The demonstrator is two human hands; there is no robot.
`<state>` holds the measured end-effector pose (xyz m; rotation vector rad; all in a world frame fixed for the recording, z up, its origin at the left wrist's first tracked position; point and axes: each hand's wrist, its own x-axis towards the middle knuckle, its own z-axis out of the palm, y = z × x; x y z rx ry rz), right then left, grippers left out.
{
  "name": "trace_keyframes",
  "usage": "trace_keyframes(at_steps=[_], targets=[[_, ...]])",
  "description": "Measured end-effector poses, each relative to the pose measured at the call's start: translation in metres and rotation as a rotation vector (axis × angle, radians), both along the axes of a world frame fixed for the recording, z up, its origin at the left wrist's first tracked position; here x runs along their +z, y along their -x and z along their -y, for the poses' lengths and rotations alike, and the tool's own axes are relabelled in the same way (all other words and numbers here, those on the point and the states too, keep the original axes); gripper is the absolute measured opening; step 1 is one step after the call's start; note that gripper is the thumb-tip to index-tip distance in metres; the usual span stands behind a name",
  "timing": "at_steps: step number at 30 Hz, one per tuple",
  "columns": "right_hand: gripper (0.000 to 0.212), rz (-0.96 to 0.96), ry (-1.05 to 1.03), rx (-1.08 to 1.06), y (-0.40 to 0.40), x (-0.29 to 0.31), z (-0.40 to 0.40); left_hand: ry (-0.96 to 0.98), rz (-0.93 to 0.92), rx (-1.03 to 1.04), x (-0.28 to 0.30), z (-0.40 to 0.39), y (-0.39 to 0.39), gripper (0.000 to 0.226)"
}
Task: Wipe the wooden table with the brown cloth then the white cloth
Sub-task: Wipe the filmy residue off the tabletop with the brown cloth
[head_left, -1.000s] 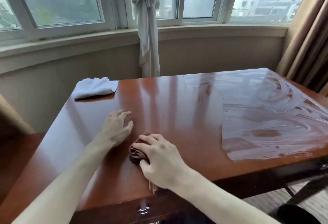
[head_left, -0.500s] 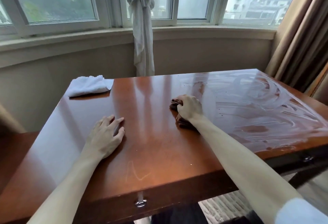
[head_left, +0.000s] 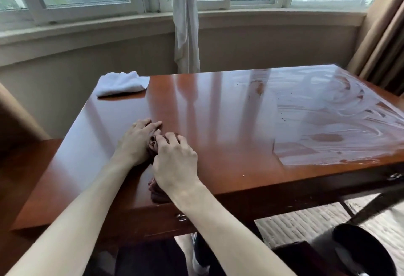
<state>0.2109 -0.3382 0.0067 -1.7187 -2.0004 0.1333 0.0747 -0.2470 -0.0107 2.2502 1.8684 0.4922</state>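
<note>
- Your right hand (head_left: 175,162) lies over the brown cloth (head_left: 153,145), fingers curled down onto it; the cloth is bunched under the palm and shows at the fingertips and again as a fold near your wrist by the near edge.
- Whether the thumb hooks under the cloth, you cannot tell; the fingers are bent round its far end.
- Your left hand (head_left: 136,142) rests on the table (head_left: 218,136) just left of the right hand, fingers fairly straight and together, pointing far and right; its thumb side touches the cloth.
- The cloth sits left of centre, towards the near edge, dark and crumpled.
- The white cloth (head_left: 122,83) lies loosely folded on the far left corner, well apart from both hands.
- The table's left and middle look glossy, with window reflections; the right part carries a whitish film (head_left: 332,118) in swirled streaks, with a straight left boundary.
- A pale curtain tie (head_left: 185,24) hangs at the window behind, and a tan curtain (head_left: 384,46) stands at the far right.
- A dark round bin (head_left: 360,254) sits on the floor near right.
</note>
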Motion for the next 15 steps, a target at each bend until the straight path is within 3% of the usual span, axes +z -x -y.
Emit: trace_keyframes(at_steps=[5,15], targets=[[0.043,0.013,0.024,-0.015,-0.074,0.011,0.008,-0.011,0.048,0.053,-0.003,-0.002,-0.006,0.042],[0.045,0.032,0.063,-0.348,-0.261,0.024,-0.041,0.011,0.074,0.032,-0.006,-0.004,-0.004,0.043]])
